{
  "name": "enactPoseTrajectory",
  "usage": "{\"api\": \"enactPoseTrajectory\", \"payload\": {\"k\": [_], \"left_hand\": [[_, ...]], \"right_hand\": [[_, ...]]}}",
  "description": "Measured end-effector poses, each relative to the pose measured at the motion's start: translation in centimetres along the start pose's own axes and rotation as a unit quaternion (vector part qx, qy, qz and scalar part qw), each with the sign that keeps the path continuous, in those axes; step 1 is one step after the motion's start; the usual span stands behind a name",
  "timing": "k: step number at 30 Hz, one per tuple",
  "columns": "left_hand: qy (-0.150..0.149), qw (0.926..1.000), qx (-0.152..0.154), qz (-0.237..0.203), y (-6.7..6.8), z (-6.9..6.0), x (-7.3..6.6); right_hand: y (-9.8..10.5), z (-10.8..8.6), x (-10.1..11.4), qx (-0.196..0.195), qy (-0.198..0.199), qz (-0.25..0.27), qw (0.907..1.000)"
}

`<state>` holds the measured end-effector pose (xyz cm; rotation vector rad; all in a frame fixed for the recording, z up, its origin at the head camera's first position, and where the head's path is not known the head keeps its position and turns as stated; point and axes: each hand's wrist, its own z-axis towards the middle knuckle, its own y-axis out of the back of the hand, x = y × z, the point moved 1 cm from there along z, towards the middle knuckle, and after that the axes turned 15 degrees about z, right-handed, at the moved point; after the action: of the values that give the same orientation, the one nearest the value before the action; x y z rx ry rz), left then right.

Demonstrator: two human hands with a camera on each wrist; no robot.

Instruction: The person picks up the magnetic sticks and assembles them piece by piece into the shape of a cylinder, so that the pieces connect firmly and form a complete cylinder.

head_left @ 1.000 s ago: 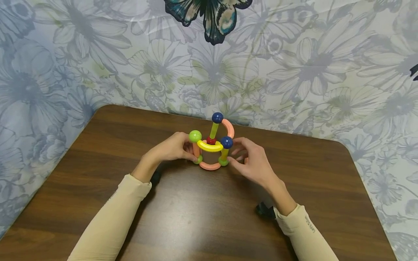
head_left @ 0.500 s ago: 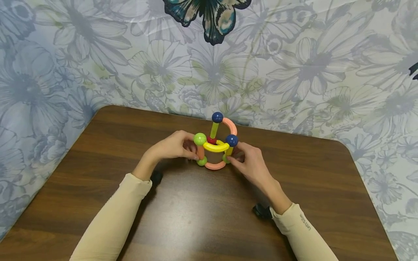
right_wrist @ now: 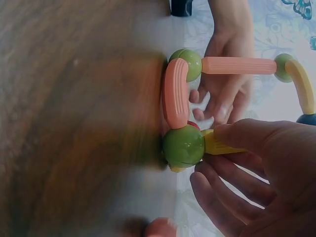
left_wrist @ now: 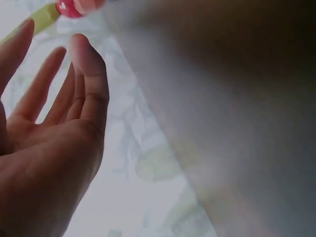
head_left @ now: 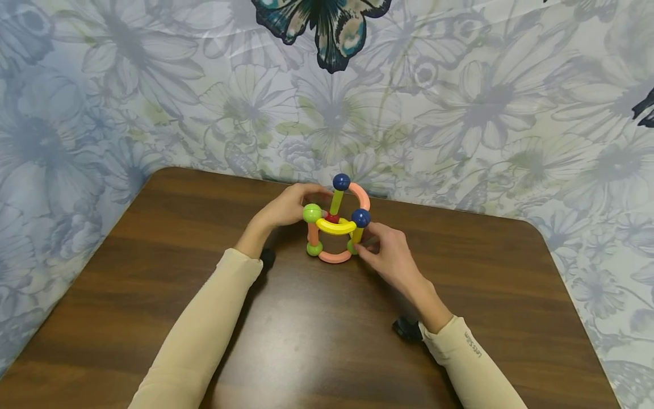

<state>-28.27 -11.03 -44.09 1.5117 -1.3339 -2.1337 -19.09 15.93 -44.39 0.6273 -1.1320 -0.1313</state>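
A toy frame of magnetic rods and balls stands on the table. At its front left, a green ball (head_left: 312, 213) tops a salmon rod; a curved yellow rod (head_left: 335, 228) leads to a blue ball (head_left: 360, 218). My right hand (head_left: 390, 253) pinches the upright yellow rod (right_wrist: 222, 144) above the lower green ball (right_wrist: 183, 146). My left hand (head_left: 286, 207) reaches behind the frame's left side, fingers loosely extended. In the left wrist view those fingers are near the yellow-green rod (left_wrist: 45, 18) and red ball (left_wrist: 70, 8); contact cannot be told.
A brown wooden table (head_left: 306, 341) runs back to a wall with a floral covering (head_left: 245, 108). The frame stands near the table's back edge. Black wrist devices (head_left: 407, 328) sit beneath both forearms.
My left hand has left the frame's left upright and moved back and right, behind it. The frame has shifted slightly right, and my right thumb and fingers have closed on the upright yellow rod.
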Motion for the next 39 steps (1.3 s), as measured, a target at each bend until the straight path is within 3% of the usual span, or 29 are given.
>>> {"api": "enactPoseTrajectory", "payload": {"k": [4,6,10,17,23,26,34,39], "left_hand": [[-0.035,0.9989,0.016,-0.028,-0.8,1.2,-0.2],[-0.042,0.9987,0.01,-0.028,-1.1,1.5,-0.3],[-0.032,0.9993,-0.015,-0.014,-1.4,1.5,-0.3],[0.009,0.9991,-0.04,0.014,-1.1,1.1,-0.5],[-0.001,0.9972,-0.058,0.048,-0.8,0.9,-0.2],[-0.001,0.997,-0.058,0.051,-0.8,0.9,0.1],[0.013,0.9993,-0.035,0.002,-0.6,0.6,0.4],[0.01,0.9991,-0.041,0.005,-0.7,0.5,0.5]], "right_hand": [[-0.2,0.1,-0.2,-0.003,-0.001,0.001,1.0],[-0.4,0.2,-0.2,-0.01,0.0,0.0,1.0],[-0.7,0.5,-0.3,-0.024,-0.005,0.001,0.9997],[-0.8,1.1,-0.6,-0.039,-0.013,-0.005,0.9991],[-0.4,2.0,-1.0,-0.045,-0.015,-0.003,0.9989],[-0.2,2.5,-1.2,-0.046,-0.023,-0.006,0.9986],[0.2,3.4,-2.0,-0.063,-0.039,-0.025,0.9969],[0.2,3.5,-2.0,-0.066,-0.06,-0.018,0.9958]]}}
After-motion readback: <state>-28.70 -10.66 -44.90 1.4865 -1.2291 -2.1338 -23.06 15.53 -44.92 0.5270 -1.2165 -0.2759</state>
